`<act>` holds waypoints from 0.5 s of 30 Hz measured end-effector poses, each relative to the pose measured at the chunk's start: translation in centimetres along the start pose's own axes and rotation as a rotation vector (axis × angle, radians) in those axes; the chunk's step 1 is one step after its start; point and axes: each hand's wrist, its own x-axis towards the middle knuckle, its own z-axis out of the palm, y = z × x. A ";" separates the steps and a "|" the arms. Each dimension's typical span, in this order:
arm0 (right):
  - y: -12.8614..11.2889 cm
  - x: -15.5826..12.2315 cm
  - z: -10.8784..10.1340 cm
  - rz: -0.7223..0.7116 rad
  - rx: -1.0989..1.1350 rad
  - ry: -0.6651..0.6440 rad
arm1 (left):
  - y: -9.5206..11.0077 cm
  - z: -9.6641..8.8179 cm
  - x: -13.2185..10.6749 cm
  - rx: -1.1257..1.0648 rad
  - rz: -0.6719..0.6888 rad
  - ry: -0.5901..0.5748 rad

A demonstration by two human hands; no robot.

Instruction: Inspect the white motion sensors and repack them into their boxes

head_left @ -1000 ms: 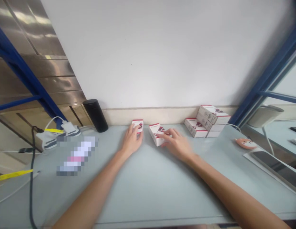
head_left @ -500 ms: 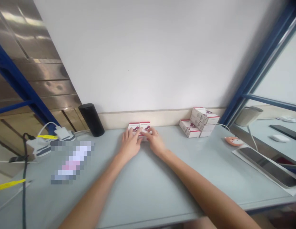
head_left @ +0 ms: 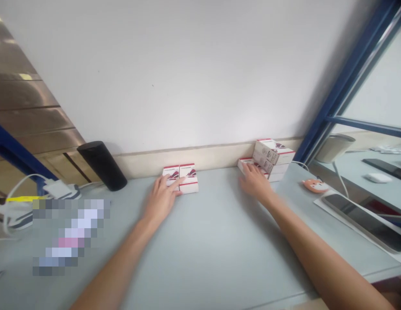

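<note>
Two small white boxes with red edges and a dark red pattern stand side by side against the wall, the left box (head_left: 171, 171) and the right box (head_left: 188, 177). My left hand (head_left: 159, 196) rests on them with fingers spread, the index finger reaching across to the right box. Over at the right pile, my right hand (head_left: 254, 181) lies over a low box (head_left: 244, 162) of the same kind. Its fingers look stretched across the top, and its thumb is not clear. Stacked boxes (head_left: 274, 156) rise right beside that hand.
A black cylinder (head_left: 102, 165) stands by the wall at left. Nearer lie a pixelated patch (head_left: 73, 234) and white chargers with cables (head_left: 60, 189). To the right are an orange animal-shaped item (head_left: 315, 186), a dark flat slab (head_left: 362, 221) on white paper, and a mirror (head_left: 377, 77).
My right hand has left the middle boxes and moved right to the low box at the pile. My left hand stays on the middle boxes. The view has shifted slightly right.
</note>
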 end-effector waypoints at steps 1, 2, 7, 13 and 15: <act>-0.4 -0.1 0.0 -0.003 -0.004 -0.008 | -0.1 0.1 0.0 -0.020 0.010 0.006; -0.8 -0.1 -0.2 -0.006 0.010 -0.015 | -0.2 0.2 0.0 -0.038 0.019 0.015; -1.6 0.2 -2.0 -0.028 0.166 -0.026 | -0.1 0.5 0.1 -0.069 0.041 0.072; -0.3 0.2 -1.2 -0.049 0.093 -0.011 | 2.8 0.3 -0.3 -0.049 0.140 0.297; 0.0 0.3 -0.9 -0.033 0.065 -0.030 | 4.2 -0.1 -0.7 -0.091 0.191 0.335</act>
